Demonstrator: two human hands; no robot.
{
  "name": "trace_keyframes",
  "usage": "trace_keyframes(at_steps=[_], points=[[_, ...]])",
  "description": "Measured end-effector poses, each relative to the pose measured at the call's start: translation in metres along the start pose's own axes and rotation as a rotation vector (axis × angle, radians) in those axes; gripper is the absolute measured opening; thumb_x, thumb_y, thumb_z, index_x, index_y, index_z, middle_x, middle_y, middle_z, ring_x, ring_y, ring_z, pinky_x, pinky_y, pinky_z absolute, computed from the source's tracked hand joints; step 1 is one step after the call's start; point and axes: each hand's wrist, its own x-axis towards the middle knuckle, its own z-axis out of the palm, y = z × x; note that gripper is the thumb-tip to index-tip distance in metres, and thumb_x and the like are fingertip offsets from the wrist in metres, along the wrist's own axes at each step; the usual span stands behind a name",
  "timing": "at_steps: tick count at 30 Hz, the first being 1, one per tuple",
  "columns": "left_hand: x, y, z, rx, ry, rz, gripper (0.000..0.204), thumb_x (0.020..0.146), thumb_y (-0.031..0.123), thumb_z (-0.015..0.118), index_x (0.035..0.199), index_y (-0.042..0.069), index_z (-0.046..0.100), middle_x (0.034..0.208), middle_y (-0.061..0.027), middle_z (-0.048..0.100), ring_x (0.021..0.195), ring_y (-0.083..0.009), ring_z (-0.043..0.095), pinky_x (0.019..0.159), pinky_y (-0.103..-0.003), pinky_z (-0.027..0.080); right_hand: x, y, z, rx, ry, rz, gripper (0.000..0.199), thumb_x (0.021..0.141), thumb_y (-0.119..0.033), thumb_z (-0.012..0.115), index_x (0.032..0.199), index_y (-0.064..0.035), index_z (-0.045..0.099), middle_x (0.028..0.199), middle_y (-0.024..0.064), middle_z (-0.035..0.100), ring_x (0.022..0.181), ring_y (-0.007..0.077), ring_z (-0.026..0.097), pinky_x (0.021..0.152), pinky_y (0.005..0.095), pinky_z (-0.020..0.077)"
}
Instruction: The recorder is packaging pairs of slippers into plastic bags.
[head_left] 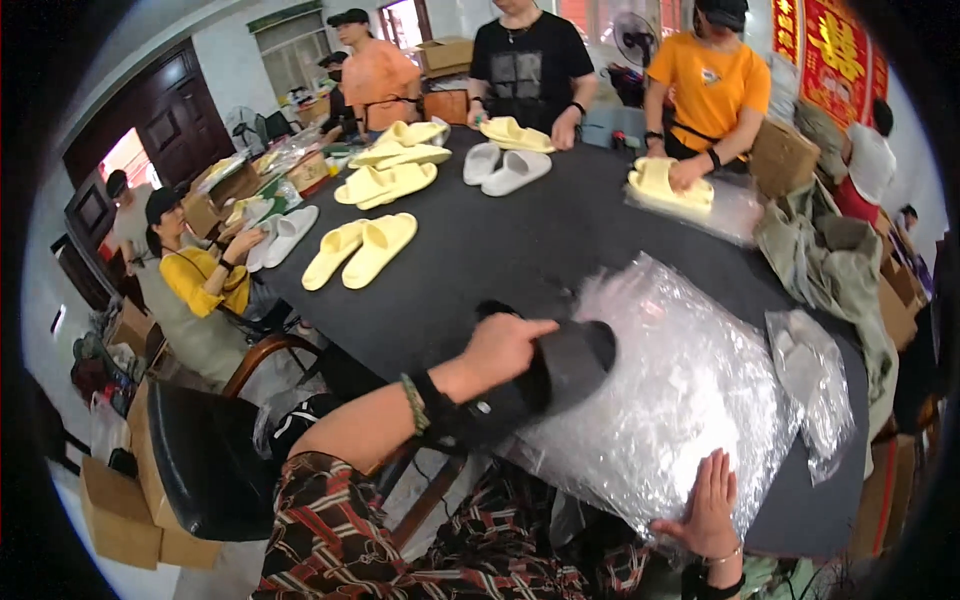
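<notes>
My left hand is at a pair of black slide slippers near the table's front edge. Its index finger stretches out to the right, while the other fingers curl down onto the slippers and are partly hidden. The slippers overlap the left side of a broad stack of clear plastic bags. On the near right part of that stack, my right hand lies flat with fingers stretched, holding nothing. A smaller bunch of clear plastic sits to the right of the stack.
Yellow slippers and grey slippers stand across the dark table. Several people work around it; one at the far right handles yellow slippers on clear plastic. A black chair and cardboard boxes are at left.
</notes>
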Motion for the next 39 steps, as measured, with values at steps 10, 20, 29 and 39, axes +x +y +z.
trace_keyframes(at_steps=[10, 20, 29, 39], points=[[0.034, -0.236, -0.261, 0.663, 0.35, -0.534, 0.048, 0.077, -0.001, 0.059, 0.125, 0.006, 0.064, 0.11, -0.0231, 0.068, 0.106, -0.0401, 0.064, 0.094, -0.046, 0.051, 0.004, -0.019, -0.017, 0.03, -0.061, 0.011, 0.134, 0.068, -0.066, 0.075, 0.153, 0.0097, 0.006, 0.161, 0.0299, 0.007, 0.15, 0.0435, 0.002, 0.119, 0.0567, 0.0078], [0.022, 0.011, -0.037, 0.173, -0.015, 0.081, 0.052, 0.089, 0.034, 0.063, 0.134, 0.009, 0.054, 0.14, -0.0186, 0.049, 0.135, -0.0407, 0.039, 0.107, -0.063, 0.029, -0.006, -0.003, -0.012, -0.013, -0.081, 0.053, 0.143, 0.061, -0.083, 0.067, 0.146, 0.0188, 0.014, 0.155, 0.0402, 0.008, 0.149, 0.0491, 0.003, 0.119, 0.0566, 0.0057], [-0.043, 0.128, 0.089, 0.005, -0.428, 0.382, 0.069, 0.093, 0.058, 0.053, 0.147, 0.017, 0.044, 0.154, -0.0177, 0.035, 0.146, -0.0396, 0.023, 0.11, -0.073, 0.014, -0.01, 0.005, -0.047, 0.048, -0.1, 0.01, 0.137, 0.06, -0.083, 0.068, 0.152, 0.0059, 0.019, 0.159, 0.032, 0.01, 0.149, 0.0489, 0.003, 0.117, 0.0602, 0.0114], [-0.051, 0.14, 0.107, 0.027, -0.374, 0.403, 0.067, 0.089, 0.056, 0.06, 0.144, 0.021, 0.05, 0.154, -0.0144, 0.036, 0.144, -0.0414, 0.027, 0.111, -0.072, 0.013, -0.002, 0.138, -0.108, 0.715, 0.631, 0.382, 0.041, 0.09, -0.023, 0.073, 0.123, -0.0007, 0.063, 0.11, 0.0128, 0.071, 0.1, 0.0209, 0.069, 0.086, 0.0296, 0.0528]])
